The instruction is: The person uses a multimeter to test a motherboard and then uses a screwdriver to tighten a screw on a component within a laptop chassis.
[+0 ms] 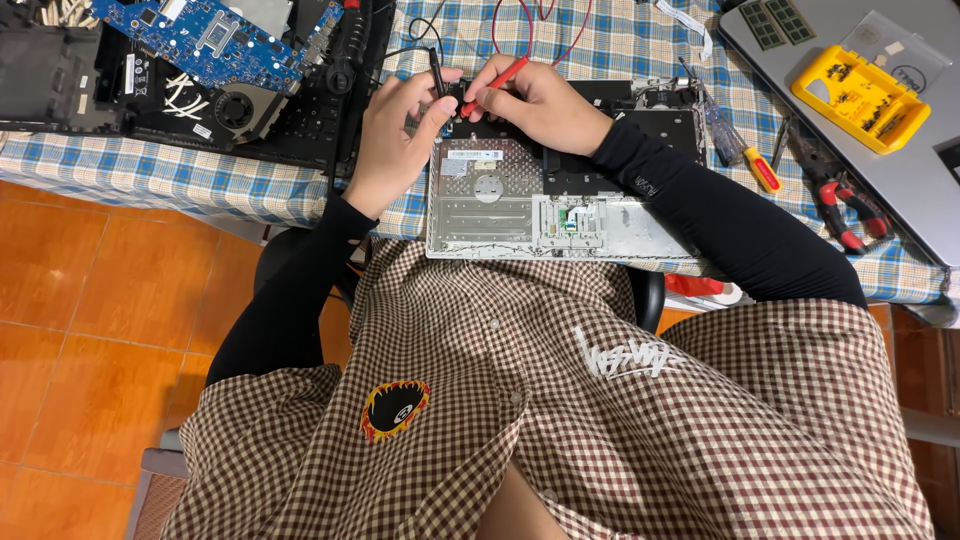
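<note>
An opened silver laptop base lies on the checked tablecloth in front of me, its inner side up. My left hand grips a black test probe with its tip down on the upper left part of the base. My right hand grips a red test probe, its tip close beside the black one. Red and black leads run from the probes toward the far edge of the table.
A blue circuit board rests on a black laptop chassis with a fan at the far left. A yellow-handled screwdriver, red-handled pliers, a yellow parts box and a grey laptop lid sit at the right. The orange tiled floor shows below the table edge.
</note>
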